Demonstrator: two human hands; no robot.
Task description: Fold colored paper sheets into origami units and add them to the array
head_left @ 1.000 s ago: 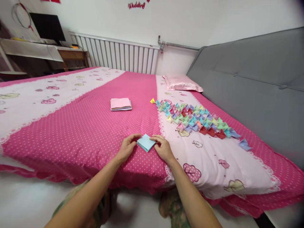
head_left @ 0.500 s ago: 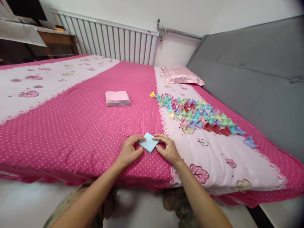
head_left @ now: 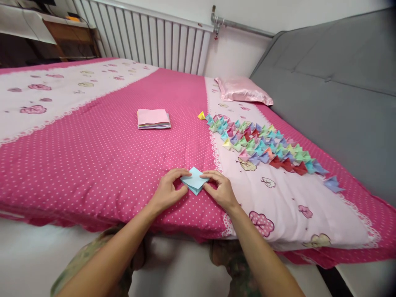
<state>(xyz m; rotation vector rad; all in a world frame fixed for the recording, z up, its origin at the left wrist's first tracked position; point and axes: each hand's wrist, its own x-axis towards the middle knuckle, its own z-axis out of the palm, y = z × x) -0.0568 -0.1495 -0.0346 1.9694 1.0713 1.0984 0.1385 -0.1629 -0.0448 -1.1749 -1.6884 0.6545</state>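
Observation:
A light blue folded paper square [head_left: 194,180] is turned corner-on between my two hands, just above or on the pink dotted bedspread near the bed's front edge. Its lower layers part a little at the near corner. My left hand [head_left: 170,187] pinches the left corner between thumb and fingers. On the opposite corner, my right hand [head_left: 221,189] has the same kind of pinch. Ahead and to the left lies a stack of coloured paper sheets [head_left: 153,117], pink on top. Rows of small folded paper boats [head_left: 260,142] in many colours stand to the right.
The bedspread [head_left: 108,165] covers a wide bed. A pink pillow [head_left: 244,90] rests at the back right, beside a grey padded headboard [head_left: 334,82]. Behind the bed are a white radiator [head_left: 148,37] and a wooden desk [head_left: 69,33].
The front layer of the blue paper has lifted, so a gap now shows at its near corner. Both hands keep their hold. The view has tilted slightly downward.

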